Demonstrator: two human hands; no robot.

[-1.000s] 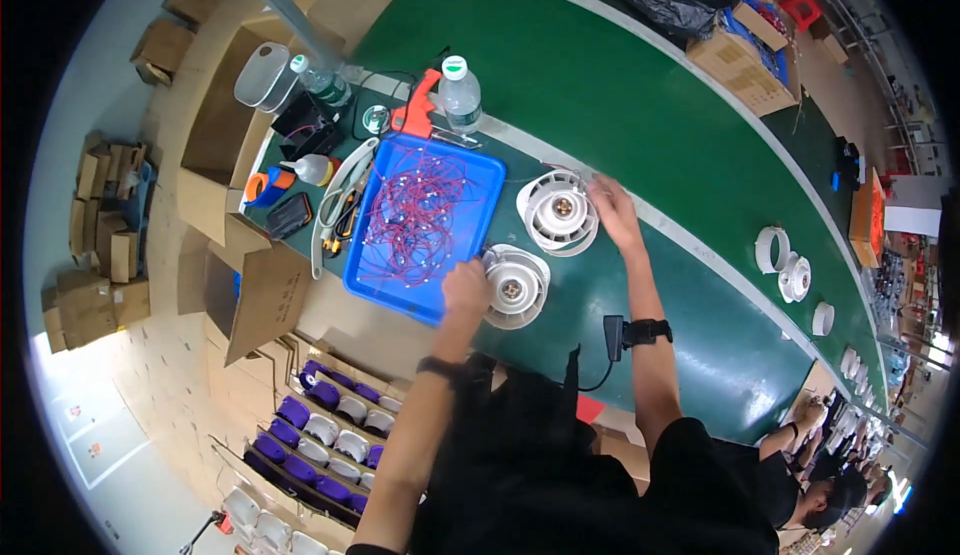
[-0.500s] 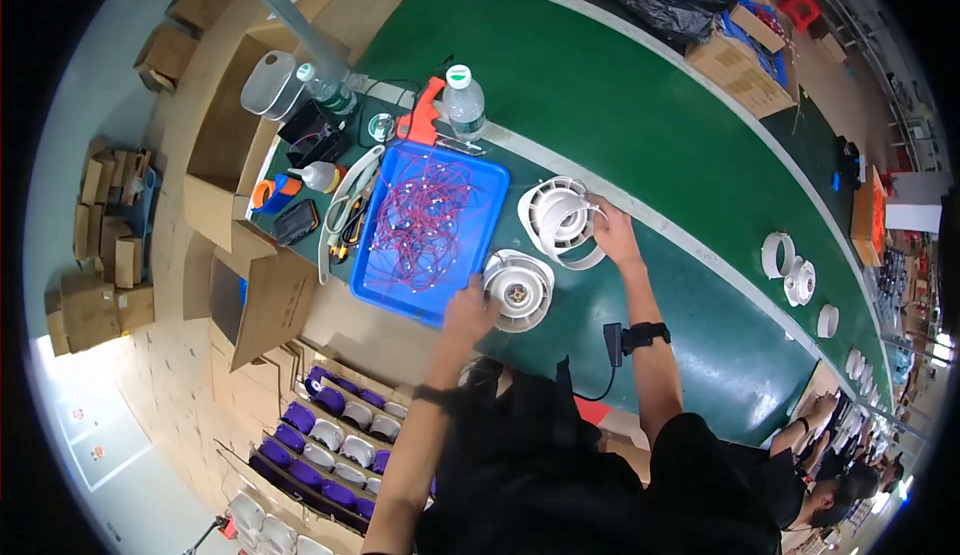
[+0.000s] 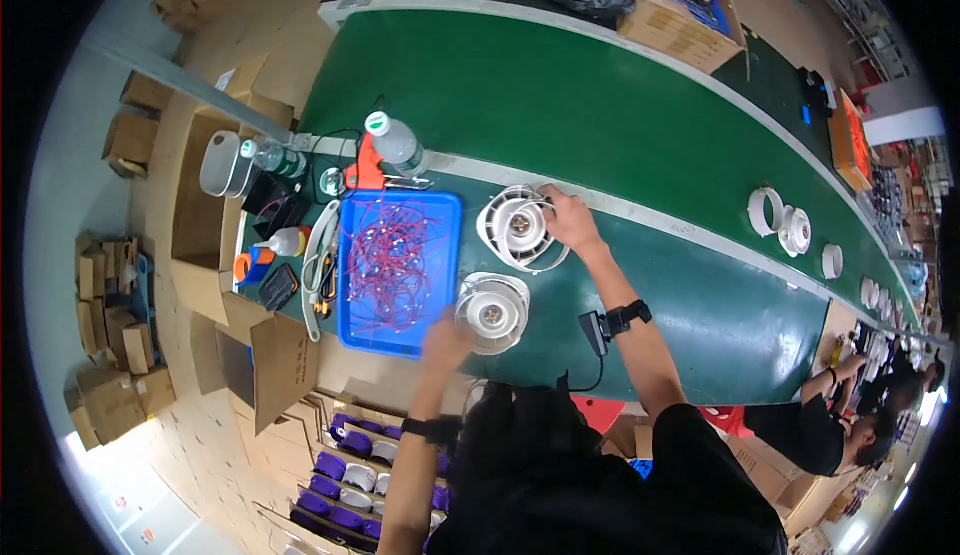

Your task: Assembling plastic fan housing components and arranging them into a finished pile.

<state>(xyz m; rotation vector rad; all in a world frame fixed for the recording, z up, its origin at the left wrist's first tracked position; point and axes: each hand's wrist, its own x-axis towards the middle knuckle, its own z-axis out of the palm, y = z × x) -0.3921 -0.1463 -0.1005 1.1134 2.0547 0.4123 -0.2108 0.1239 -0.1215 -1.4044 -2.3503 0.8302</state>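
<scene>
Two round white plastic housings with slotted rims and metal-centred hubs lie on the green bench. My right hand [image 3: 568,219] is at the far housing [image 3: 519,223], fingers closed on the rim of a thin white ring [image 3: 545,267]. The ring sits tilted over that housing, overlapping its lower right side. My left hand [image 3: 446,345] is beside the left edge of the near housing [image 3: 493,314], blurred by motion, so its fingers do not show clearly. Left of the housings, a blue tray [image 3: 452,255] holds tangled red-purple wires [image 3: 390,265] with small white connectors.
Beyond the tray stand a water bottle [image 3: 398,145] and an orange glue gun [image 3: 368,167]. A white cable bundle [image 3: 320,270] lies left of it. The green conveyor [image 3: 480,75] carries white parts [image 3: 795,231] at right. Below left, a divided box holds purple and white parts [image 3: 360,473].
My right hand has lowered the white ring onto the far housing. My left hand stays by the near housing and is now blurred. The whole view has shifted.
</scene>
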